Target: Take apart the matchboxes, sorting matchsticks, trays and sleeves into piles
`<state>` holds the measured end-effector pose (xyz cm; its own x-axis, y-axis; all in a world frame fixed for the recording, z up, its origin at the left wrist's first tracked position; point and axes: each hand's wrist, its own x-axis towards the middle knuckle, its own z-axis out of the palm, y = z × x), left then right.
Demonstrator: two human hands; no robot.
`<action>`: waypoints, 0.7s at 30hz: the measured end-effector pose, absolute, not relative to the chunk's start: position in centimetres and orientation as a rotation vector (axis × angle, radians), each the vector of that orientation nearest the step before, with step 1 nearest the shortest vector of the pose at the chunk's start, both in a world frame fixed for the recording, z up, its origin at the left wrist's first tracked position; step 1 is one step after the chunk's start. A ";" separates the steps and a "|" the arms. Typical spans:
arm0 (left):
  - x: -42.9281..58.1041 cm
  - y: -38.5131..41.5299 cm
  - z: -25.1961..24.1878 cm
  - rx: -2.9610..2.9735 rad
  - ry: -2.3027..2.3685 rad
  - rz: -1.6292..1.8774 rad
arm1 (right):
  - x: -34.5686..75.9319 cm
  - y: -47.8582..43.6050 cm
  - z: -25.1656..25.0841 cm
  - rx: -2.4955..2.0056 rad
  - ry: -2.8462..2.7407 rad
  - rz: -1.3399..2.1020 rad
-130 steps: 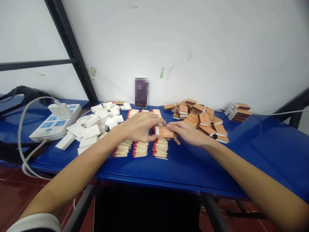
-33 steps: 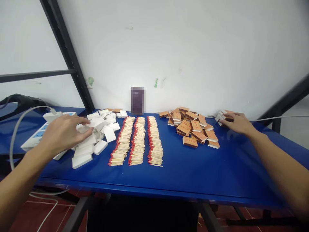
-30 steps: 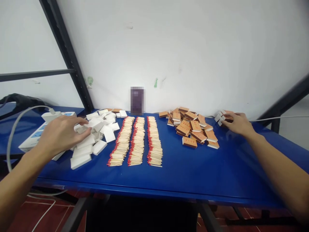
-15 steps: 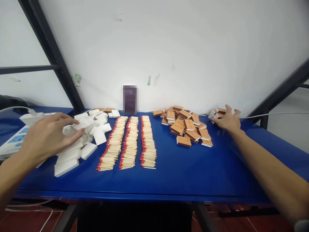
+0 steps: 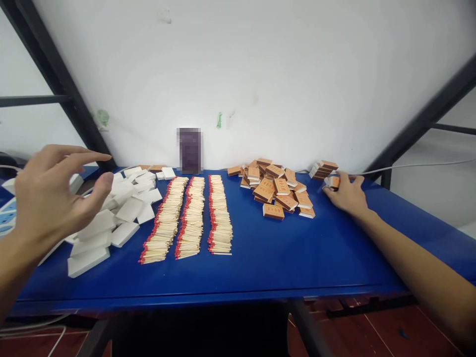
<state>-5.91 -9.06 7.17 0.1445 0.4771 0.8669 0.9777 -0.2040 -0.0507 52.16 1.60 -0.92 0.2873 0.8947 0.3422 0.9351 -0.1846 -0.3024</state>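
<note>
My left hand [image 5: 52, 196] hovers above a heap of white matchbox trays [image 5: 124, 210] at the table's left, fingers and thumb apart with nothing between them. My right hand [image 5: 347, 194] rests on the blue table [image 5: 297, 253] at the far right, fingers curled round an orange matchbox [image 5: 332, 182]. Just behind it stands a small stack of matchboxes [image 5: 324, 167]. Three rows of red-tipped matchsticks [image 5: 191, 215] lie in the middle. A loose pile of orange matchboxes [image 5: 277, 191] sits to their right.
A dark upright phone-like object [image 5: 190, 150] leans on the white wall at the back. A white power strip [image 5: 5, 218] shows at the left edge. A white cable [image 5: 416, 166] runs off to the right. Black frame struts [image 5: 420, 121] slant at both sides.
My left hand has lifted off the white trays and opened. My right hand drew back from the small stack with an orange matchbox. The view has swung to the right.
</note>
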 end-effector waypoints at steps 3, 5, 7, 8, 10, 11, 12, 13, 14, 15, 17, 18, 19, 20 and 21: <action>-4.8 -8.9 7.8 -1.842 -1.298 -1.055 | 51.9 -1.1 -0.9 -2.114 -1.738 -0.098; -4.2 -8.5 8.2 -1.907 -1.252 -1.081 | 51.2 -3.0 -1.1 -2.081 -1.816 -0.090; -3.8 -7.8 8.4 -1.963 -1.227 -1.116 | 49.8 -5.0 -1.5 -1.966 -1.933 -0.105; -3.7 -7.4 8.4 -1.994 -1.225 -1.138 | 48.8 -6.0 -1.8 -1.870 -2.001 -0.126; -3.8 -6.6 8.1 -2.056 -1.254 -1.203 | 46.4 -8.2 -2.2 -1.667 -2.100 -0.166; -3.9 -6.4 7.8 -2.083 -1.278 -1.246 | 45.0 -9.3 -2.3 -1.595 -2.143 -0.165; -4.1 -6.2 7.4 -2.103 -1.304 -1.292 | 43.7 -10.2 -2.3 -1.539 -2.179 -0.157; -4.4 -6.1 6.9 -2.123 -1.329 -1.327 | 42.5 -10.9 -2.3 -1.490 -2.192 -0.161; -4.7 -6.2 6.5 -2.150 -1.347 -1.342 | 41.3 -11.5 -2.2 -1.446 -2.210 -0.152; -5.0 -6.4 6.1 -2.199 -1.351 -1.318 | 40.2 -11.8 -2.1 -1.405 -2.240 -0.131; -5.5 -7.4 5.4 -2.359 -1.308 -1.144 | 38.4 -11.8 -1.8 -1.337 -2.310 -0.082; -5.8 -8.1 5.2 -2.434 -1.278 -1.022 | 37.7 -11.4 -1.7 -1.306 -2.347 -0.063; -6.1 -8.9 5.1 -2.486 -1.250 -0.906 | 37.0 -11.0 -1.7 -1.278 -2.379 -0.054; -6.3 -9.8 4.9 -2.515 -1.231 -0.811 | 36.4 -10.4 -1.7 -1.255 -2.405 -0.056; -6.5 -10.7 4.8 -2.532 -1.228 -0.743 | 35.9 -9.8 -1.6 -1.237 -2.422 -0.066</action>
